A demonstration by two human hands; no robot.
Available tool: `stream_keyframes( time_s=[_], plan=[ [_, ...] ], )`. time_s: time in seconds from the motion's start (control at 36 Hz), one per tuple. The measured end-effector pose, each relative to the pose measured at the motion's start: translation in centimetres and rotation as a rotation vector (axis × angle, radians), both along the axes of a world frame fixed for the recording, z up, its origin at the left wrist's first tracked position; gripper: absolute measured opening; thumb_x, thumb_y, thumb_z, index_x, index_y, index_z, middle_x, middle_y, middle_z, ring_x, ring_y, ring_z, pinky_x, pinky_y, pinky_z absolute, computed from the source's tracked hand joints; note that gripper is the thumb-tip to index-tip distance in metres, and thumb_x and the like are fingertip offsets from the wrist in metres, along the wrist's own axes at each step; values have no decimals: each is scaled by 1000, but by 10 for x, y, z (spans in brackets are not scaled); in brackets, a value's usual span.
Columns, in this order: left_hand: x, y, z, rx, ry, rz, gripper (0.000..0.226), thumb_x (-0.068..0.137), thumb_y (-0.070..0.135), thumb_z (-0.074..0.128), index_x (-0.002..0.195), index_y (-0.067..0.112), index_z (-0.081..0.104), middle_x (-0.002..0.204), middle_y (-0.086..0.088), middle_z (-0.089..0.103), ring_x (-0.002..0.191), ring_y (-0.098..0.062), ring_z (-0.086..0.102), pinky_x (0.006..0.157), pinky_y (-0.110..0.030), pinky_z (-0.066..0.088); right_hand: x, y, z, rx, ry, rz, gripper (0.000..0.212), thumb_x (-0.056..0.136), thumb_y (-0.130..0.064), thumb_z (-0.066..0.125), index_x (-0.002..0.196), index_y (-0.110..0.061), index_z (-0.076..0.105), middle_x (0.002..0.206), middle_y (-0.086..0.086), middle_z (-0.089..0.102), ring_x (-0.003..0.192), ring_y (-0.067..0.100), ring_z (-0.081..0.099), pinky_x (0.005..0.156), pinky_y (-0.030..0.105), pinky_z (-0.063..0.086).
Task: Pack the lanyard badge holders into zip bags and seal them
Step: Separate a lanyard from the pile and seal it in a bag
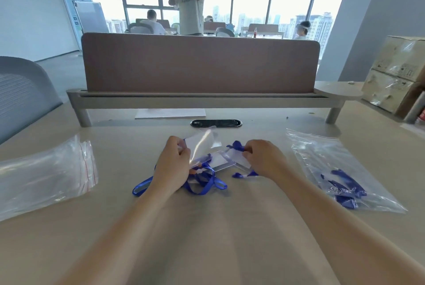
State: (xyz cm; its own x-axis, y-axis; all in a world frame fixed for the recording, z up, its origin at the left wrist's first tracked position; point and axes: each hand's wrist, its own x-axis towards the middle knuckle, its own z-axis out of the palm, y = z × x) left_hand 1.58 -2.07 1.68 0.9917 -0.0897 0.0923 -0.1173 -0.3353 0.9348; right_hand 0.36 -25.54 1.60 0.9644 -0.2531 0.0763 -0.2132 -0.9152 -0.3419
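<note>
At frame centre, on the pale matte desk (128, 142), the left hand (171, 163) pinches a glossy, crinkled clear zip bag (203, 143). The right hand (262, 158) pinches the bunched blue ribbon lanyard (236, 146) of a flat rectangular clear-plastic badge holder (234, 158). A packed clear bag (340, 169) lies at right.

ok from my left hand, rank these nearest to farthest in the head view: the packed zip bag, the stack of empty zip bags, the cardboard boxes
From the left hand:
1. stack of empty zip bags, on the desk to its left.
2. packed zip bag, on the right, beyond the right hand.
3. cardboard boxes, far right at the back of the desk.
</note>
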Motion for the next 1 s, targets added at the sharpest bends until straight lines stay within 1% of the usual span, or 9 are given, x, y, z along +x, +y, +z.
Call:
stream_keyframes(
  time_s=[0.17,0.31,0.42,0.47,0.58,0.67,0.75,0.86,1.0],
  plan=[
    [-10,8,21,-54,-8,-19,19,93,11,38,89,27,46,98,-5,57,73,-27,75,76,-57,58,-17,3,37,103,-151,41,23,95,-21,49,78,-13,63,74,2,64,68,23,57,59,32,41],
    [-23,14,43,-127,-9,-31,20,95,4,35,101,18,48,105,-13,60,72,-23,76,75,-47,61,-37,20,82,132,-270,125,27,98,-22,52,76,-17,68,76,-3,68,71,19,60,68,32,49],
    [-33,19,61,-212,-21,-15,23,95,1,36,99,20,49,93,-11,59,73,-28,76,70,-41,60,-53,35,118,214,-325,215,19,97,-21,57,86,-13,71,78,4,70,74,26,63,71,40,53],
    [-37,24,68,-202,-33,-14,22,95,2,35,98,20,48,85,-7,56,72,-29,75,77,-46,61,-61,43,134,253,-345,273,12,95,-20,62,89,-17,72,74,-2,70,65,13,62,67,33,51],
    [-43,33,82,-164,-44,-16,19,95,0,39,108,9,49,85,-9,61,67,-27,75,75,-42,62,-74,60,155,207,-251,391,12,95,-19,65,84,-25,68,68,-10,69,55,1,60,58,19,49],
    [-44,40,88,-127,-46,-18,15,86,3,54,101,4,51,77,-9,50,67,-29,74,70,-35,53,-78,71,162,166,-154,443,17,98,-18,58,86,-26,67,60,-13,68,55,9,64,59,26,55],
    [-44,45,85,-81,-55,-40,4,89,7,52,87,11,53,73,-6,45,62,-27,64,79,-46,59,-76,80,160,60,-114,442,18,101,-16,51,95,-22,67,48,-20,59,45,9,56,51,17,44],
    [-41,48,77,-3,-58,-69,7,87,21,49,86,22,55,68,-2,47,70,-27,50,84,-60,56,-70,91,155,-77,-133,423,23,100,-16,50,100,-23,72,77,-12,64,68,13,56,64,26,48],
    [-43,48,69,55,-47,-114,7,87,9,47,87,14,52,72,-5,48,64,-21,53,74,-42,62,-59,96,139,-80,-190,427,2,95,-25,62,97,-26,62,78,-12,56,69,13,51,63,28,43]
  ],
)
